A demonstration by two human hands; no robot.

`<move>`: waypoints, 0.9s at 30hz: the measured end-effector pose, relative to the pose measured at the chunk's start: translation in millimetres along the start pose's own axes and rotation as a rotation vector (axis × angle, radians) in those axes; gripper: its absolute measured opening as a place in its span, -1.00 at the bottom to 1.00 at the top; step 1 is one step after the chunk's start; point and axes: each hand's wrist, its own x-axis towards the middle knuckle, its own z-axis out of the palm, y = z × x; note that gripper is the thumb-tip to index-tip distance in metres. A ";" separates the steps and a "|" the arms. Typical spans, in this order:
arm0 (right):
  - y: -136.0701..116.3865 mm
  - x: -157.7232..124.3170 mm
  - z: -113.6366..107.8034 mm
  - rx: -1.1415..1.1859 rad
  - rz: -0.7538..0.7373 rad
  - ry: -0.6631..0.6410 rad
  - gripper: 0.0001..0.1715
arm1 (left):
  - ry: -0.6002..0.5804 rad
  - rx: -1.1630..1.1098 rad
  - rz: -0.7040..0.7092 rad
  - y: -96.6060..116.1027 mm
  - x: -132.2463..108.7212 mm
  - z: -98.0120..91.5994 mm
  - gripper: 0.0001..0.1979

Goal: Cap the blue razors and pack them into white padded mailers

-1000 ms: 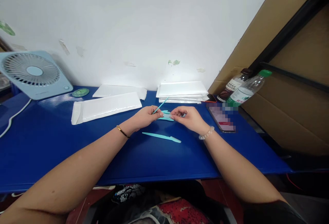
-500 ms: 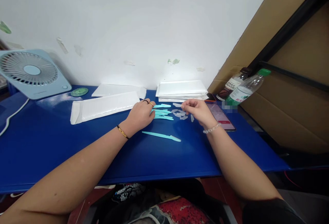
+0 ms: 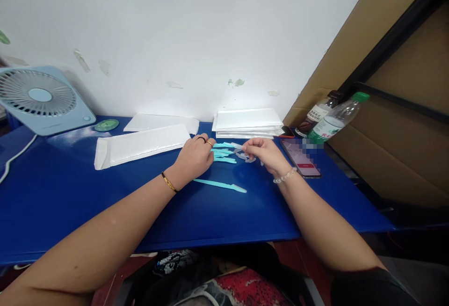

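Turquoise eyebrow razors (image 3: 224,160) lie in a loose group in the middle of the blue table. My left hand (image 3: 198,156) is closed over their handle ends, gripping one razor (image 3: 224,145) whose tip points right; its fingertips are partly hidden. From the other side, my right hand (image 3: 263,153) pinches a small clear blade cap, which meets that razor's tip. Other clear caps (image 3: 242,155) are scattered beneath and beside my right fingers. Closer to me, a single razor (image 3: 224,185) with a cap over its blade lies apart.
White padded envelopes (image 3: 147,145) lie at the left, and a stack of them (image 3: 247,126) is by the wall. A phone (image 3: 300,158) and two bottles (image 3: 329,126) are at the right. A blue fan (image 3: 45,102) and a green disc (image 3: 106,125) occupy the far left.
My right hand has moved left with the clear cap, bringing it to the razor's tip. My left hand has shifted slightly right.
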 end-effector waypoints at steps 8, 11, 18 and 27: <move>1.8 2.3 -5.7 0.026 0.010 0.021 -0.85 | 0.016 -0.004 -0.019 -0.2 -0.1 -1.9 -0.74; 1.2 0.7 -0.8 0.026 0.019 -0.034 -0.80 | 0.011 -0.027 0.016 1.9 -0.6 -2.3 -0.74; -0.6 -1.3 -8.8 -0.140 0.009 -0.252 -0.74 | -0.134 -0.272 0.176 12.5 -8.5 1.5 -0.63; 15.4 8.3 -44.0 -0.833 -0.113 -0.188 -0.84 | -0.203 -0.261 0.152 6.5 -10.1 6.9 -0.70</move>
